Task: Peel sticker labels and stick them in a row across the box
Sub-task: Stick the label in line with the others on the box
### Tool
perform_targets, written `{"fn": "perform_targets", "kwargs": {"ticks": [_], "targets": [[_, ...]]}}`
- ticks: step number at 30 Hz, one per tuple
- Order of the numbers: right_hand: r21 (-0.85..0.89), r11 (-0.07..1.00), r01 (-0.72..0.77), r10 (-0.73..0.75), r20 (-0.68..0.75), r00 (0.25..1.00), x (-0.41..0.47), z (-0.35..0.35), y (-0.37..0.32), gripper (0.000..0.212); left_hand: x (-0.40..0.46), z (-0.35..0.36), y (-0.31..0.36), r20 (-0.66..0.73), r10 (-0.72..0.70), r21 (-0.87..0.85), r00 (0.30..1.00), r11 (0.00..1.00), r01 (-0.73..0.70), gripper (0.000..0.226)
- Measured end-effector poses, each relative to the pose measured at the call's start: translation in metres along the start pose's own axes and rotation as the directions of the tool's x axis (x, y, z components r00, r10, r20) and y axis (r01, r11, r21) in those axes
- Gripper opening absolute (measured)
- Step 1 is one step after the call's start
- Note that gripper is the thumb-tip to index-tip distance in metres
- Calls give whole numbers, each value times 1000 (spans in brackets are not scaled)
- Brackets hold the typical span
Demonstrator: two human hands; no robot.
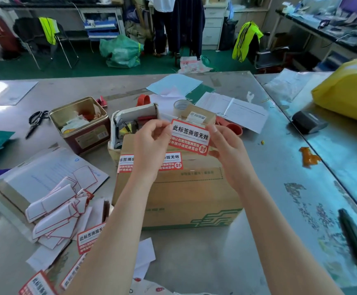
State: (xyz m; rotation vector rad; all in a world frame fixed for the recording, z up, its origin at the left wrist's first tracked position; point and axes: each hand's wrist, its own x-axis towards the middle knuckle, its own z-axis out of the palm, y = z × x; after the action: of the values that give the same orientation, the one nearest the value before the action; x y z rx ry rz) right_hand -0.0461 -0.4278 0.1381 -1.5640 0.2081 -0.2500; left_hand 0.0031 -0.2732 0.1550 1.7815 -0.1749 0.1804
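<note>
A brown cardboard box (186, 194) with green print stands in the middle of the metal table. One red and white sticker label (172, 161) is stuck on its top at the far left, partly hidden by my left hand. I hold another red and white label (191, 137) in the air above the box. My left hand (149, 145) pinches its left edge and my right hand (224, 145) grips its right edge. Several unpeeled labels (89, 237) lie at the near left of the table.
A pile of peeled white backing papers (56, 213) lies on a flat package left of the box. Behind the box are an open gold tin (79, 122), a small box of tools (135, 122), tape rolls and papers. Scissors (36, 122) lie far left. A yellow bag (347, 92) sits right.
</note>
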Motion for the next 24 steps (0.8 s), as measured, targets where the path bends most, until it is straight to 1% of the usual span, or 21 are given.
{"fn": "perform_targets", "kwargs": {"ticks": [2,5,8,9,11,13,15,18,20,21,24], "targets": [[-29,1000,-3,2,-56,998,4,0,4,37,1,5,-1,-12,-91,-63,996,994,90,7],[-54,998,-8,0,-153,988,11,0,6,27,4,8,-4,-15,-203,-135,979,971,199,9],[-158,987,23,-52,-178,983,14,2,10,30,7,8,-8,-16,-251,-145,968,958,246,8],[-193,981,27,-63,-183,981,15,2,13,27,8,9,-11,-15,-251,-139,968,959,247,8],[-289,957,27,-85,-193,977,17,2,17,20,8,10,-15,-15,-231,-96,973,969,229,9],[-421,907,22,-113,-193,975,16,2,22,21,7,9,-21,-12,-206,-26,979,978,205,9],[-507,862,20,-127,-177,976,15,2,27,24,8,8,-29,-10,-185,48,983,981,186,12],[-548,836,21,-133,-165,977,12,2,33,24,8,8,-41,14,-104,234,994,967,98,19],[-579,815,26,-139,-152,979,12,3,35,23,4,8,-47,27,-37,375,999,927,24,23],[-588,809,25,-138,-147,980,12,4,36,22,1,8,-49,27,-4,419,1000,908,-8,23],[-588,809,8,-143,-183,973,14,2,38,22,-5,6,-54,-19,60,430,998,902,-46,21]]}}
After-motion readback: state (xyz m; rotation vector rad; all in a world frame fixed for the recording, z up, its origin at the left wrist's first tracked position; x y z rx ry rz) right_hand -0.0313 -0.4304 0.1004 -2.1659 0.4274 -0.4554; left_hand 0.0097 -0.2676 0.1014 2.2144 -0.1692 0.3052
